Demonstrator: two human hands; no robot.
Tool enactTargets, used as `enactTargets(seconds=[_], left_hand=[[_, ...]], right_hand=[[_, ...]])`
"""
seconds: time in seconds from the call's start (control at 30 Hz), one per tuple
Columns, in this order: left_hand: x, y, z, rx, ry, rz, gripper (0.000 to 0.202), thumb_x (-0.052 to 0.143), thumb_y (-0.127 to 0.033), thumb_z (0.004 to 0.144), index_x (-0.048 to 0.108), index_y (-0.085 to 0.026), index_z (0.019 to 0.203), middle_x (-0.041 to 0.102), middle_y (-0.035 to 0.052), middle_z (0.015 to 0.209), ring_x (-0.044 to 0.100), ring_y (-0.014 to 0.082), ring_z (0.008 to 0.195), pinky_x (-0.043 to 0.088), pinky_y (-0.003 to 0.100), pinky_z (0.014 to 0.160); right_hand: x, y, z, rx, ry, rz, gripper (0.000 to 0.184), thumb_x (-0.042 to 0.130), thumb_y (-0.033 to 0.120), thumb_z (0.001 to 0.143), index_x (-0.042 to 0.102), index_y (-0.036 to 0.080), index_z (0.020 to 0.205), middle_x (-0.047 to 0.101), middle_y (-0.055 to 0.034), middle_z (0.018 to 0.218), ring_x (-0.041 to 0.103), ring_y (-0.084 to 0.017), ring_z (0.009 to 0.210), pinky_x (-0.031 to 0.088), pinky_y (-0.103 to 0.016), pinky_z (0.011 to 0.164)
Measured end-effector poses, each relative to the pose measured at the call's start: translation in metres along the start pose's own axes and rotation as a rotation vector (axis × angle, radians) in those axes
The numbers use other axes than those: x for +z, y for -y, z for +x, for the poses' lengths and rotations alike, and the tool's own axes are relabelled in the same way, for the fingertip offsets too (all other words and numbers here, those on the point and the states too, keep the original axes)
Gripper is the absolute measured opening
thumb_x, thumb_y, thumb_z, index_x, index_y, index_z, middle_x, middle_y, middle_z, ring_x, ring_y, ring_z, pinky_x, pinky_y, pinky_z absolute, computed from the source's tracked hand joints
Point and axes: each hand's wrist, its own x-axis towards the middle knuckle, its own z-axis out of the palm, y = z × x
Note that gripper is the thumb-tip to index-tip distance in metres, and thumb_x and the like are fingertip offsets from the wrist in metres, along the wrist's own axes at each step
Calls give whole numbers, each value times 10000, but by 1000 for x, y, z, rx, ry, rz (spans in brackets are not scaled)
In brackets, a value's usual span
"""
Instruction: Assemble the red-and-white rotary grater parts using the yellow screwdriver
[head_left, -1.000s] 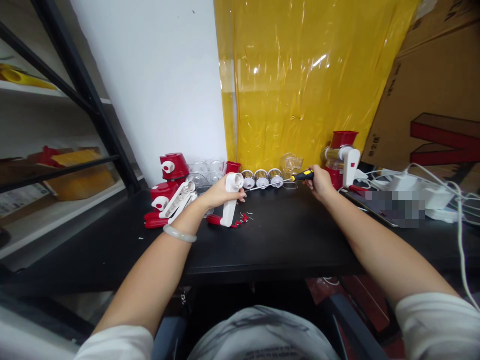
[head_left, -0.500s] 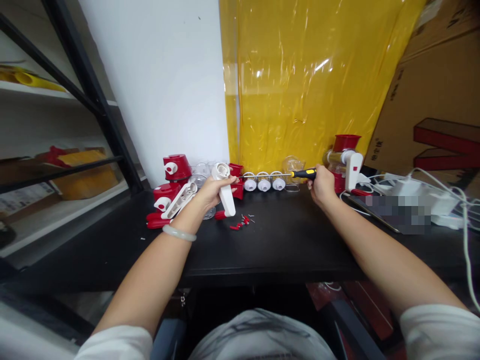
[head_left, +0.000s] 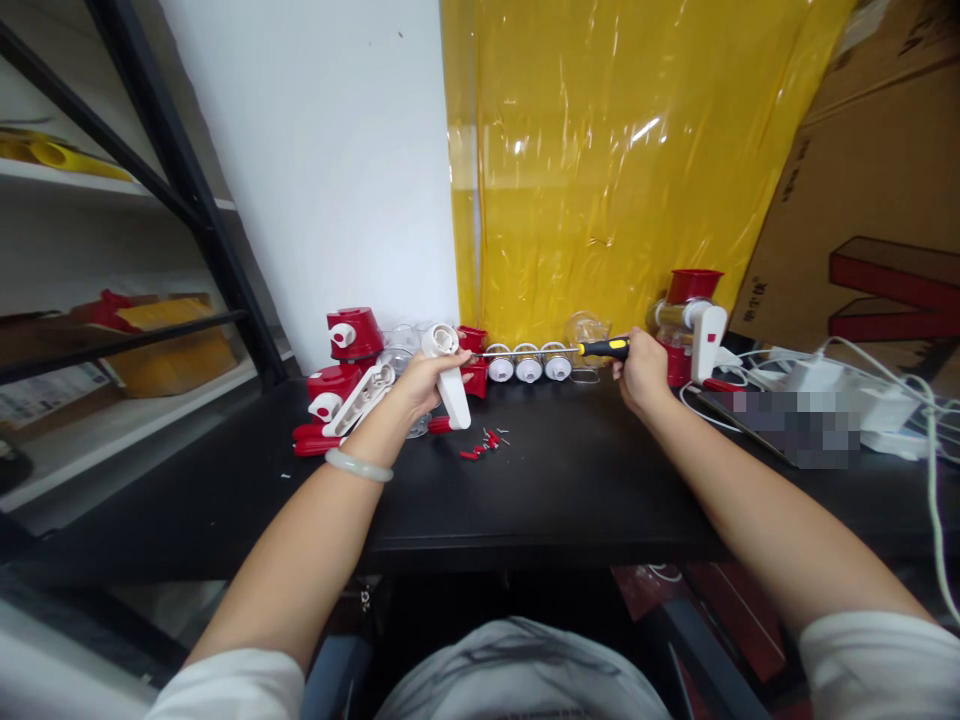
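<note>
Gripping white crank (head_left: 454, 398) above the bench (head_left: 577, 475), left hand (head_left: 426, 384) wrapping it; I'm holding screwdriver (head_left: 604, 348) in closed right hand (head_left: 645, 372), shaft (head_left: 534, 352) pointing at left hand.

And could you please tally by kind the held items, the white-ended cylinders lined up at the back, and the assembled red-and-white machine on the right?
White crank, in the left hand: 1
Screwdriver, in the right hand: 1
White-ended cylinders: 3
Assembled machine: 1
Total: 6
</note>
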Motion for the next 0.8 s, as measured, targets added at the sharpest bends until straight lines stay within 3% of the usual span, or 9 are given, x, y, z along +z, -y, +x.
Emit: enactTargets(seconds=[0.5,0.8], left_hand=[[0,1,2,31,-6,1,388,752,-6,618,624,-176,943,642,-19,709,663,140,688,578,246,590],[2,1,1,16,-36,2,364,741,3,636,628,-180,929,647,-22,705,663,142,703,574,254,614]], right_hand=[[-1,-2,1,-6,-7,-16,246,500,379,870,513,204,697,448,78,427,406,-82,296,304,-188,276],[-1,-2,1,-40,1,-38,296,522,465,862,493,214,708,443,81,447,417,-87,320,302,-192,287]])
